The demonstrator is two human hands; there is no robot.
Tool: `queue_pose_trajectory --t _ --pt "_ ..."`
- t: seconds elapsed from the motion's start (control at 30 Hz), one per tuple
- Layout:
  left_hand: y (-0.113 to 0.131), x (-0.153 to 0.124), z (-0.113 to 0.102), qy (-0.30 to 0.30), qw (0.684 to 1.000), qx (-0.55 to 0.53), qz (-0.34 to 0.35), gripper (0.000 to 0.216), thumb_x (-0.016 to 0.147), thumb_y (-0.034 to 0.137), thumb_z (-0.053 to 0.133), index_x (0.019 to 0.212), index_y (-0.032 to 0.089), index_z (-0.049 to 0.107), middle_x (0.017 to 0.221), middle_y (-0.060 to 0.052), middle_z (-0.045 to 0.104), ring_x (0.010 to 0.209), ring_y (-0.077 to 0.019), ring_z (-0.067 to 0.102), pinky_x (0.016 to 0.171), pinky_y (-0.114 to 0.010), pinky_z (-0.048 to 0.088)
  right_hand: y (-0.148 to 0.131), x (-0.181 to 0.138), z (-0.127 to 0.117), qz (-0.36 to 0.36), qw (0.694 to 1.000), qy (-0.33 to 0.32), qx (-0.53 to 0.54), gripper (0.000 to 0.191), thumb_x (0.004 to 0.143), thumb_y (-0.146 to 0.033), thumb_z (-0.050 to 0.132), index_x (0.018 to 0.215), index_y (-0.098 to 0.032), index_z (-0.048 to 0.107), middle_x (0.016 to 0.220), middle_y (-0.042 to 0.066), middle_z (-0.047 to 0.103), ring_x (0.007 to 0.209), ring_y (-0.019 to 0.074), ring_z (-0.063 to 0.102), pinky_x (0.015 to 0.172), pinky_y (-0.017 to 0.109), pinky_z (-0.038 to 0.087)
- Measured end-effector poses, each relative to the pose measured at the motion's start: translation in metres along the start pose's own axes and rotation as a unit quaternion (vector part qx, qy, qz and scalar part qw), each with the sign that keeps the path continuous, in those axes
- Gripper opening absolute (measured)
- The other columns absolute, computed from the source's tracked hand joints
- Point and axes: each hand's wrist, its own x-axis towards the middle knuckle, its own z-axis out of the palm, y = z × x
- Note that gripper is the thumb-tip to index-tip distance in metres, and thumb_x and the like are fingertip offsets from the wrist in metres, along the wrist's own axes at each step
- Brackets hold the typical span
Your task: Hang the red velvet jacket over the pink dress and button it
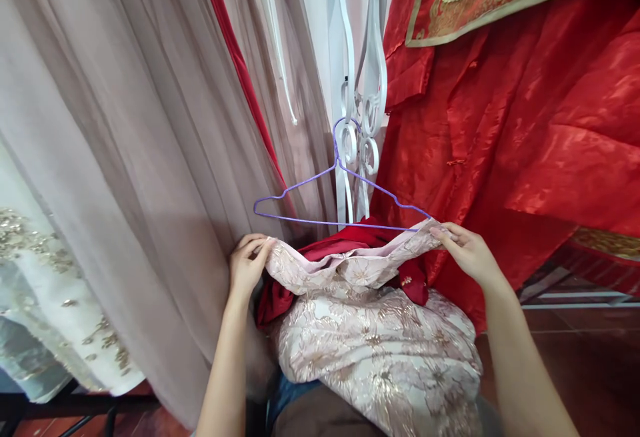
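Two hanging garments flank the view: taupe sheer gown (125, 157) left, red satin robe with gold embroidery (525, 143) right | pink-and-gold floral brocade dress (375, 350) low centre, over dark red cloth (350, 242) | purple wire hanger (300, 185) just above its neckline | left hand (247, 267) and right hand (465, 250): fingers pinching the dress's two shoulder edges

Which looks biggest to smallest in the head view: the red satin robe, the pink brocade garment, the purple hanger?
1. red satin robe, filling the right side.
2. pink brocade garment; nearest the camera, so its real rank against the robe is unsure.
3. purple hanger, clearly smallest.
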Motion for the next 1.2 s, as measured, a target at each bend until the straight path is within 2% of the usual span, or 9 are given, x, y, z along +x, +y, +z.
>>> queue_pose_trajectory --t 0.13,0.23,0.3,0.4,0.5,0.63,0.77,1.03,1.2 --pt "0.035 0.026 0.006 -0.089 0.962 0.136 0.221 0.020 0.081 0.038 0.064 0.075 0.022 0.074 0.132 -0.010 0.051 0.124 -0.0284 0.046 0.106 -0.050 0.035 0.012 -0.001 -0.003 0.006 0.999 0.011 0.045 0.035 0.074 -0.057 0.065 0.085 -0.023 0.069 0.080 0.002 0.072 0.076 0.0217 0.068 0.072 0.034 0.058" --pt "0.051 0.060 0.020 -0.156 0.928 0.162 0.297 0.022 0.081 0.041 0.063 0.076 0.022 0.074 0.150 -0.006 0.031 0.137 -0.0329 0.027 0.112 -0.056 0.020 0.014 -0.001 -0.002 -0.011 0.998 0.033 0.044 0.036 0.077 -0.058 0.061 0.088 -0.025 0.068 0.086 0.001 0.072 0.081 0.0208 0.068 0.079 0.035 0.057" --pt "0.053 0.082 0.030 -0.190 0.924 0.146 0.299 0.025 0.080 0.043 0.064 0.074 0.021 0.074 0.145 -0.008 0.038 0.133 -0.0324 0.033 0.110 -0.053 0.025 0.014 -0.001 0.001 -0.030 0.998 0.049 0.026 0.035 0.079 -0.058 0.060 0.088 -0.025 0.068 0.088 0.001 0.071 0.084 0.0204 0.067 0.085 0.036 0.055" --pt "0.049 0.100 0.039 -0.257 0.926 0.099 0.259 0.029 0.083 0.043 0.059 0.075 0.019 0.072 0.113 -0.009 0.062 0.099 -0.0215 0.059 0.089 -0.035 0.046 0.011 0.000 0.004 -0.043 0.997 0.070 0.011 0.033 0.080 -0.056 0.059 0.086 -0.025 0.068 0.087 0.001 0.071 0.084 0.0201 0.066 0.087 0.036 0.054" --pt "0.046 0.104 0.036 -0.254 0.935 0.083 0.233 0.032 0.085 0.043 0.056 0.075 0.017 0.070 0.083 -0.004 0.065 0.069 -0.0132 0.058 0.067 -0.025 0.044 0.013 0.000 0.006 -0.031 0.993 0.113 0.033 0.032 0.078 -0.055 0.061 0.087 -0.025 0.068 0.085 0.001 0.070 0.082 0.0194 0.066 0.080 0.035 0.056" --pt "0.046 0.102 0.028 -0.217 0.944 0.089 0.232 0.032 0.084 0.044 0.057 0.071 0.018 0.070 0.077 -0.002 0.065 0.065 -0.0121 0.057 0.061 -0.024 0.039 0.026 -0.010 0.007 0.016 0.973 0.211 0.088 0.029 0.076 -0.052 0.065 0.088 -0.025 0.066 0.088 0.000 0.068 0.080 0.0178 0.065 0.067 0.030 0.059" --pt "0.046 0.101 0.028 -0.220 0.945 0.094 0.223 0.033 0.084 0.046 0.055 0.072 0.019 0.070 0.078 -0.002 0.066 0.066 -0.0126 0.058 0.061 -0.024 0.040 0.038 -0.020 0.009 0.025 0.954 0.279 0.106 0.029 0.077 -0.050 0.063 0.088 -0.024 0.064 0.087 0.001 0.067 0.079 0.0177 0.065 0.059 0.029 0.059" --pt "0.049 0.102 0.026 -0.213 0.942 0.114 0.231 0.033 0.084 0.046 0.055 0.072 0.019 0.070 0.079 -0.002 0.067 0.066 -0.0131 0.059 0.064 -0.025 0.040 0.016 0.006 0.014 0.005 0.968 0.239 0.075 0.029 0.077 -0.052 0.062 0.088 -0.025 0.064 0.081 0.000 0.067 0.072 0.0182 0.065 0.059 0.029 0.057" --pt "0.051 0.099 0.027 -0.216 0.943 0.118 0.226 0.034 0.084 0.046 0.055 0.072 0.018 0.070 0.079 -0.003 0.066 0.068 -0.0139 0.060 0.066 -0.025 0.041 -0.007 0.028 0.026 -0.053 0.982 0.182 -0.024 0.032 0.081 -0.053 0.056 0.087 -0.024 0.065 0.077 0.001 0.068 0.068 0.0180 0.063 0.064 0.030 0.053"
